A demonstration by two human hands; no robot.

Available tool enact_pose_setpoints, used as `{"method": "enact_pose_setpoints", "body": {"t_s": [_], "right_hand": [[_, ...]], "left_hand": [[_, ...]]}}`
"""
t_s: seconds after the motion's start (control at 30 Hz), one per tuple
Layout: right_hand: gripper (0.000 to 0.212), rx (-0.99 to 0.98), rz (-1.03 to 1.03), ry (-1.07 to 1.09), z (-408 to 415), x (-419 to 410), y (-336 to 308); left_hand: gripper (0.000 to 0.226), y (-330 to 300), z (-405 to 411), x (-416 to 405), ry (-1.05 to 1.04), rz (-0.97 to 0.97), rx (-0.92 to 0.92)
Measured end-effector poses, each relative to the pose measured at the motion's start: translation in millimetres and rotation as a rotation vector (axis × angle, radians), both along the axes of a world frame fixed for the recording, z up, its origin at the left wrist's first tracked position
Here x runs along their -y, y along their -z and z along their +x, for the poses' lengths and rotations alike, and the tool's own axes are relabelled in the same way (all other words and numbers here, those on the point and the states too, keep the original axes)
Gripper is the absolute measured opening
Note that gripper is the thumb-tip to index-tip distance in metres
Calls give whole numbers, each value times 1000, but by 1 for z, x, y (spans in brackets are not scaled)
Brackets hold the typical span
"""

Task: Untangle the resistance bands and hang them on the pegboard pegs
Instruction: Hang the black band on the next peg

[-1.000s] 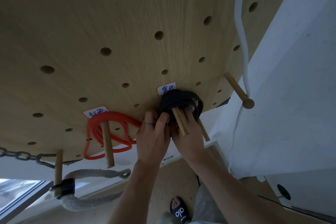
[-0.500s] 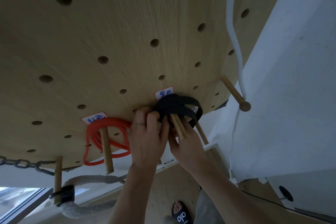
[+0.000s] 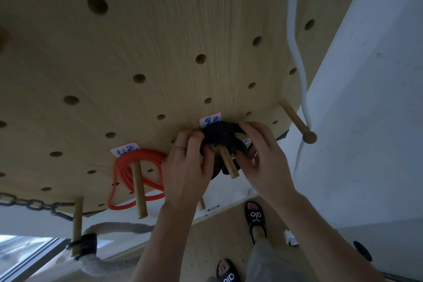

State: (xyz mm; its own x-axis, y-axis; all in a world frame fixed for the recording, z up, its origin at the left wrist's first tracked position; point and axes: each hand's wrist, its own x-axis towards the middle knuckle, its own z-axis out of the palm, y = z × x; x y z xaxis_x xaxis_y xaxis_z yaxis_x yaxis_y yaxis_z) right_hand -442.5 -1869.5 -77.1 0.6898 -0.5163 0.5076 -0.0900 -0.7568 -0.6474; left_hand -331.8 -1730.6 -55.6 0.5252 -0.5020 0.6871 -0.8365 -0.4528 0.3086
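Between both hands, black band (image 3: 223, 136) bunched around peg (image 3: 229, 162), peg's long axis pointing out off pegboard (image 3: 160, 52). Left hand (image 3: 186, 167) pinches band's left side, right hand (image 3: 263, 155) pinches right, equally near. Orange band (image 3: 128, 167) left, already hung.

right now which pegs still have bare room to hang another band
Free: the knobbed peg at the board's right edge, bordered only by the white cord. Crowded: both hands bunch the black band on its peg; the red band fills the next peg left.
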Motion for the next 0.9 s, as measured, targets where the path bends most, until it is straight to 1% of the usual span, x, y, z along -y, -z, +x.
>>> {"method": "enact_pose_setpoints", "body": {"t_s": [0.1,0.17,0.27,0.4,0.53,0.7,0.83,0.9], "right_hand": [[38,43,-10,19,8,9,-5],[30,69,3,26,11,12,-9],[23,106,29,8,15,12,-16],[24,95,27,-16,19,13,-22],[30,82,3,-54,17,15,-29],[29,106,-47,-95,16,18,-40],[29,98,-35,-130,16,16,-43],[30,102,-34,-134,15,15,-44]], "left_hand": [[32,0,3,-2,11,72,20],[32,1,4,-4,6,89,3],[31,2,5,-5,16,57,-50],[28,3,5,-8,17,15,-106],[28,1,-1,-7,-28,21,-130],[23,2,-6,-5,-78,24,-204],[37,15,-12,-7,-156,86,-326],[35,20,-13,-8,-182,117,-322]]}}
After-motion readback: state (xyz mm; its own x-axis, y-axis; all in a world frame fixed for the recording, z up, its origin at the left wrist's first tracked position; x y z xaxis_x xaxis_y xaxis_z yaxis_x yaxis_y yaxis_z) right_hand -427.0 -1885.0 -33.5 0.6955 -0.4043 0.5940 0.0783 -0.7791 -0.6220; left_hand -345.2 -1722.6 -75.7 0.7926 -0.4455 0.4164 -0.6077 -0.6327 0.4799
